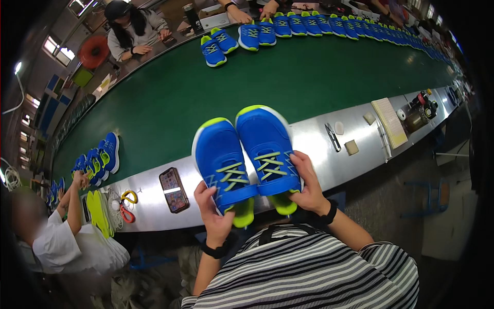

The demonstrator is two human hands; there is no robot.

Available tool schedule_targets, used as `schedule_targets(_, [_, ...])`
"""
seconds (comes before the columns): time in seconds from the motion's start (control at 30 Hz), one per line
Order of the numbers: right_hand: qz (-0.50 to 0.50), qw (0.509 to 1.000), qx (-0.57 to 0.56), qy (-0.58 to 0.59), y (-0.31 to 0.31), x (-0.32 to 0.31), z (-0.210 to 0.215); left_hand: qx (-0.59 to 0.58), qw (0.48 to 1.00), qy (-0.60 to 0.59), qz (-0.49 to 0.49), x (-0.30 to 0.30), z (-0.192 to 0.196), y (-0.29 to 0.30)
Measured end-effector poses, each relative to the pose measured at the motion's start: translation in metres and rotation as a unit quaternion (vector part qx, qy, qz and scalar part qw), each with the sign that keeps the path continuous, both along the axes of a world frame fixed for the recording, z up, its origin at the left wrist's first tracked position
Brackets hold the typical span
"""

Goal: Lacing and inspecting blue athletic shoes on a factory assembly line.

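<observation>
Head view: two blue sneakers with lime-green laces and soles are held side by side at the centre of the frame, toes pointing away, above the near edge of the metal desk (pixel 314 139). The left sneaker (pixel 222 162) is gripped at its heel by the left hand (pixel 213 213), fingers wrapped around its side and thumb over the strap. The right sneaker (pixel 267 149) is clasped at its heel by the right hand (pixel 306 185), thumb pressed over the strap beside the laces. Both grips are closed on the shoes.

Both shoes are seen laced, with straps across the instep, so the pair is judged finished and only checked or matched at this point; it is not yet set down on the green conveyor belt (pixel 231 87). Along the upper edge of the frame a long row of like blue sneakers (pixel 329 23) is already lined up on the belt, and more are clustered at the left (pixel 98 159). On the desk, a phone (pixel 173 189) lies at lower left and snips (pixel 332 136) to the right of the pair.
</observation>
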State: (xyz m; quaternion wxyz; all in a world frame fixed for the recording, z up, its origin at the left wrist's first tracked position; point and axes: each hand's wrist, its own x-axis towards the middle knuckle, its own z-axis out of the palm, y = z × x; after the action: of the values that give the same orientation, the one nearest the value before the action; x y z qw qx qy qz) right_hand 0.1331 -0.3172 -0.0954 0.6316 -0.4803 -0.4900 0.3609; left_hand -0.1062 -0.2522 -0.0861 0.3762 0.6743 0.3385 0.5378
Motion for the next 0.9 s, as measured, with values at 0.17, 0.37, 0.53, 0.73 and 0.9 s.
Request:
schedule_targets(0.17, [-0.154,0.913,0.073,-0.371,-0.002,0.010,0.017,0.106,0.971,0.186,0.105,0.002,0.016,-0.007])
schedule_targets(0.37, [-0.050,0.983,0.002,-0.176,0.006,0.003,0.032,-0.082,0.997,0.010,0.014,-0.003,0.012,0.004])
schedule_targets(0.53, [0.042,0.968,-0.134,0.209,0.035,-0.013,0.061,-0.379,0.907,-0.176,-0.049,0.024,0.061,0.018])
schedule_targets(0.73, [0.053,0.954,-0.198,0.217,0.043,-0.012,0.053,-0.406,0.895,-0.179,-0.045,0.019,0.054,0.022])
schedule_targets(0.9, [-0.001,0.973,-0.221,-0.069,0.036,0.000,-0.016,-0.357,0.932,0.008,-0.057,0.007,0.007,0.015])
